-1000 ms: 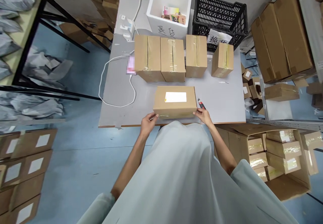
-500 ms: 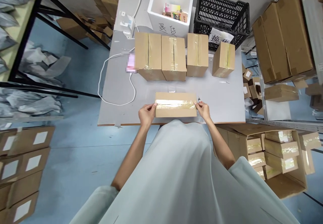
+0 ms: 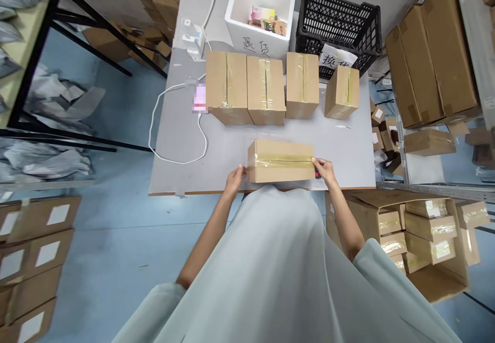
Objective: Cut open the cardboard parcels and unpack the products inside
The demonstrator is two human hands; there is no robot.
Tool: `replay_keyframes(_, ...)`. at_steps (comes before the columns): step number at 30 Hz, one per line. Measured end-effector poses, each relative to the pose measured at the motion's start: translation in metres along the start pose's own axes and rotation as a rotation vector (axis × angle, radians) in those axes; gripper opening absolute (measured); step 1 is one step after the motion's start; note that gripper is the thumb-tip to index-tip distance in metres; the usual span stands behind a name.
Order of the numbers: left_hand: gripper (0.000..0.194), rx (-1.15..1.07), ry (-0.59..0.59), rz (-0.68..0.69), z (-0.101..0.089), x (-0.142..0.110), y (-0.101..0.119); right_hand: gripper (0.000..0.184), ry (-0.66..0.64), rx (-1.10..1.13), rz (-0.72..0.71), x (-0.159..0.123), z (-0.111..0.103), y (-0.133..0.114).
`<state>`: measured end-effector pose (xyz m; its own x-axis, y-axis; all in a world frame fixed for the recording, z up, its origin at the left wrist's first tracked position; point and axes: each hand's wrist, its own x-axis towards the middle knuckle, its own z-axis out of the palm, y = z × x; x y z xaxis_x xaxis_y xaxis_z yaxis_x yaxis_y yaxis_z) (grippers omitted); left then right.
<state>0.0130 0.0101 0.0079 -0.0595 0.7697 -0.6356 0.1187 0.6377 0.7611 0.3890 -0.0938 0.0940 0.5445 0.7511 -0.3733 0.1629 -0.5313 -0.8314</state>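
A taped brown cardboard box (image 3: 281, 160) lies on the grey table (image 3: 181, 142) near its front edge, tape strip facing up. My left hand (image 3: 235, 178) presses against the box's left end, fingers curled on its corner. My right hand (image 3: 324, 168) grips the right end, partly covering a small dark red-tipped tool on the table. Both hands hold the box between them.
Several taped boxes (image 3: 245, 86) stand in a row behind. A white foam bin (image 3: 262, 13) and a black crate (image 3: 340, 23) sit at the back. A white cable (image 3: 170, 126) loops on the left. An open carton of boxes (image 3: 417, 234) sits on the floor right.
The box was turned from label side up onto another face, so the tape seam now faces up, and it shifted right. Both hands moved right with it.
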Motion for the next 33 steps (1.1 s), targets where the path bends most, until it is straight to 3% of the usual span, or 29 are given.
replay_keyframes(3, 0.078, -0.030, -0.093, 0.008, 0.019, -0.005, 0.000, 0.066, 0.230, -0.105, -0.056, -0.010, -0.014, -0.007)
replay_keyframes(5, 0.085, -0.064, -0.133, 0.028, 0.030, -0.012, 0.004, 0.066, 0.288, -0.157, -0.167, -0.025, -0.011, -0.018)
replay_keyframes(9, 0.090, -0.133, -0.217, 0.051, 0.042, -0.030, 0.019, 0.062, 0.082, -0.186, -0.380, -0.063, 0.020, -0.049)
replay_keyframes(11, 0.087, -0.121, -0.212, 0.073, 0.040, -0.039, 0.028, 0.064, 0.052, -0.248, -0.437, -0.077, 0.035, -0.062)
replay_keyframes(14, 0.079, -0.065, -0.084, 0.174, 0.024, -0.050, 0.045, 0.065, 0.021, -0.251, -0.444, -0.086, 0.048, -0.074)
replay_keyframes(18, 0.066, 0.076, 0.112, 0.320, -0.015, -0.054, 0.073, 0.069, -0.137, -0.048, -0.372, -0.085, 0.060, -0.074)
replay_keyframes(23, 0.055, 0.334, 0.188, 0.336, -0.044, -0.052, 0.096, 0.075, -0.263, 0.022, -0.292, -0.076, 0.083, -0.063)
replay_keyframes(26, 0.052, 0.330, 0.169, 0.338, -0.043, -0.050, 0.093, 0.074, -0.275, 0.002, -0.298, -0.069, 0.086, -0.055)
replay_keyframes(29, 0.056, 0.167, 0.088, 0.353, -0.037, -0.041, 0.078, 0.075, -0.286, 0.049, -0.268, -0.063, 0.076, -0.046)
replay_keyframes(33, 0.056, 0.062, 0.027, 0.188, -0.023, -0.019, 0.052, 0.080, -0.273, 0.159, -0.175, -0.059, 0.052, -0.029)
